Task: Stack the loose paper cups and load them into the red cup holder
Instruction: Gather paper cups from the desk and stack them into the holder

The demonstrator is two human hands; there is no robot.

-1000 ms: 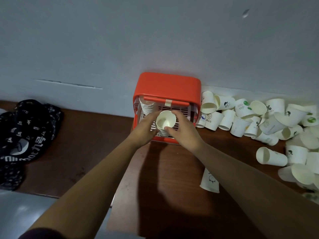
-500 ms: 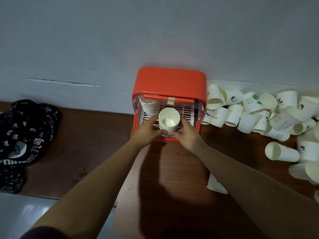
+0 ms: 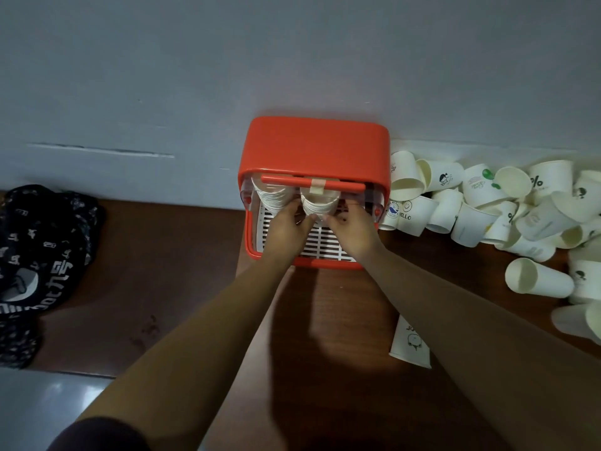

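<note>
We see both hands inside the open front of the red cup holder [image 3: 313, 148]. The left hand [image 3: 286, 227] and the right hand [image 3: 353, 226] meet at the lower end of a stack of cups [image 3: 320, 203]. Their fingers are curled on it from the two sides, so the stack is held between them. From the grip the stack goes up behind a red bar [image 3: 286, 181] that has a piece of tape on it. Just left of the grip, beside the left hand's fingers, a second stack [image 3: 271, 196] sits in the holder. Under the grip lies the white slotted tray [image 3: 325, 242] of the holder. Right of the grip, outside the holder, many loose cups [image 3: 487, 203] lie in a pile on the brown table [image 3: 162, 255]. Nearer to us than the grip, beside the right forearm, one single cup [image 3: 409, 340] lies on its side. Far left of the grip is a black cloth [image 3: 39, 255] with white print.
</note>
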